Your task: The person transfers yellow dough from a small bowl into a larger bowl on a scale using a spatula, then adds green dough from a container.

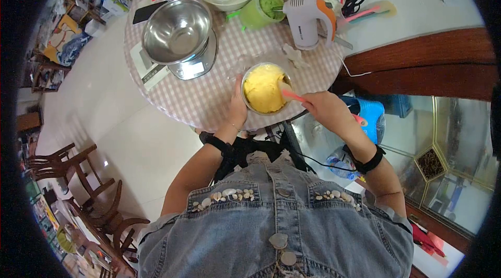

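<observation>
Checked table [219, 90]: bowl [266, 113] of yellow batter [261, 87]

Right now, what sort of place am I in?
Probably a home dining room set up for baking: a hand mixer and a kitchen scale on the checked round table, with wooden chairs nearby.

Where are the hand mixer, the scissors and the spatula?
hand mixer [307, 19], head view, on its white body.
scissors [352, 3], head view, where its handles meet.
spatula [295, 97], head view, on its pink handle.
</observation>
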Available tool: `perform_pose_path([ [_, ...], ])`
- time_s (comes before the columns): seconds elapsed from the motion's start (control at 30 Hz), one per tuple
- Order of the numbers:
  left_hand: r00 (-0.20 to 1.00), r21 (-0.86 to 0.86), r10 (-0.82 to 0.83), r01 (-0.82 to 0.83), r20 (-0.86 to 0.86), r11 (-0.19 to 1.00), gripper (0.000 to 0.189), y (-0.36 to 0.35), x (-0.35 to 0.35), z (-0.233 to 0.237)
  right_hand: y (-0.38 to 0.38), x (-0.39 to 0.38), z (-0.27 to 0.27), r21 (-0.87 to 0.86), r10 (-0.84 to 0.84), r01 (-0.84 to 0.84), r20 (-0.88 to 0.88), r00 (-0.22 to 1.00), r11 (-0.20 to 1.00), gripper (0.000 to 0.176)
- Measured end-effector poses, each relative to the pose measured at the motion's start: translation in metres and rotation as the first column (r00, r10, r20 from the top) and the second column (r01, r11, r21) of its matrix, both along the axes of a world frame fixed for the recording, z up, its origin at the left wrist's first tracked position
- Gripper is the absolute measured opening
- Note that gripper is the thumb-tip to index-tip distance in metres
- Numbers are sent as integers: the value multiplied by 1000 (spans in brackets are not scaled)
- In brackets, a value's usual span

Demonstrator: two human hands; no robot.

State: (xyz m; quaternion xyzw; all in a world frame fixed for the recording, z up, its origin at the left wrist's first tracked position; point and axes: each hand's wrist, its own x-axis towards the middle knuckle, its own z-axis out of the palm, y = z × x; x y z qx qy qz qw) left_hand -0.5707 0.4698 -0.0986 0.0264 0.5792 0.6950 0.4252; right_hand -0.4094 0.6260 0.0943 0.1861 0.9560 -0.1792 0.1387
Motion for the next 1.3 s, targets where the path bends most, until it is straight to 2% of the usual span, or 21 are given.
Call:
perform_pose_path([
  [0.03, 984, -86, -56, 42, -166, 995, 56, -3, 2, -4, 1, 1, -7, 0, 1, -1, 0, 1000, 1000, 17],
  [0.07, 984, -86, -56, 42, -167, 995, 56, -6, 6, -9, 2, 2, -14, -68, -8, 6, -22, 1000, 998, 17],
  [0.1, 951, -125, -51, 13, -306, 992, 54, -9, 14, -13, 3, 3, -20, -137, -17, 11, -44, 999, 991, 18],
  [0.23, 627, -241, -92, -157, -774, 958, 48, -25, 37, -10, -13, 1, -33, -282, -86, 48, -126, 988, 958, 17],
  [0.27, 626, -247, -93, -163, -774, 955, 48, -31, 36, -5, -16, 1, -37, -326, -128, 80, -130, 983, 942, 17],
  [0.33, 901, -159, 18, -96, -433, 983, 52, -44, 31, 18, -21, -4, -37, -375, -161, 101, -131, 978, 922, 17],
  [0.37, 973, -101, 57, -81, -222, 992, 55, -49, 26, 37, -23, -9, -32, -306, -161, 123, -101, 982, 944, 17],
  [0.43, 971, 25, 83, -90, 222, 996, 63, -58, 14, 66, -21, -14, -30, -237, -160, 138, -77, 984, 962, 17],
  [0.47, 972, 19, 85, -91, 221, 996, 63, -64, 5, 73, -18, -15, -32, -187, -51, 33, -93, 994, 982, 18],
  [0.53, 867, 169, -151, 78, 476, 982, 72, -74, -16, 80, -17, -18, -34, -135, 57, -71, -108, 993, 988, 18],
  [0.57, 914, 104, -211, 187, 347, 977, 75, -75, -18, 76, -18, -21, -32, -111, 75, -92, -144, 987, 990, 17],
  [0.6, 915, 100, -210, 187, 345, 977, 75, -76, -22, 75, -19, -23, -30, -86, 93, -110, -180, 979, 990, 15],
  [0.67, 853, 4, -425, 445, 303, 896, 76, -74, -31, 80, -20, -27, -26, -74, 113, -126, -162, 980, 989, 15],
  [0.7, 852, 3, -426, 446, 304, 895, 76, -73, -34, 79, -20, -29, -23, -60, 133, -142, -142, 981, 988, 14],
  [0.8, 835, -1, -403, 436, 374, 900, 77, -70, -36, 78, -18, -34, -12, 20, 292, -292, -83, 953, 956, 23],
  [0.87, 875, -3, -236, 262, 422, 965, 76, -68, -29, 78, -18, -36, -1, 55, 329, -326, -58, 943, 944, 26],
  [0.93, 888, 34, -199, 203, 415, 979, 74, -67, -23, 84, -21, -41, 16, 88, 365, -361, -30, 931, 928, 29],
  [1.03, 918, 103, -96, 60, 385, 993, 70, -67, -16, 84, -34, -45, 38, 105, 311, -317, 74, 948, 942, 14],
  [1.1, 932, 136, -28, -23, 361, 990, 67, -70, -13, 87, -36, -43, 41, 28, 257, -256, -82, 963, 966, 25],
  [1.23, 959, 144, 148, -186, 241, 972, 63, -83, -16, 120, -35, -44, 28, -164, 143, -164, -132, 981, 973, 19],
  [1.3, 978, 119, 178, -191, 109, 974, 69, -94, -21, 138, -38, -50, 24, -534, 14, -97, -157, 987, 840, 15],
])
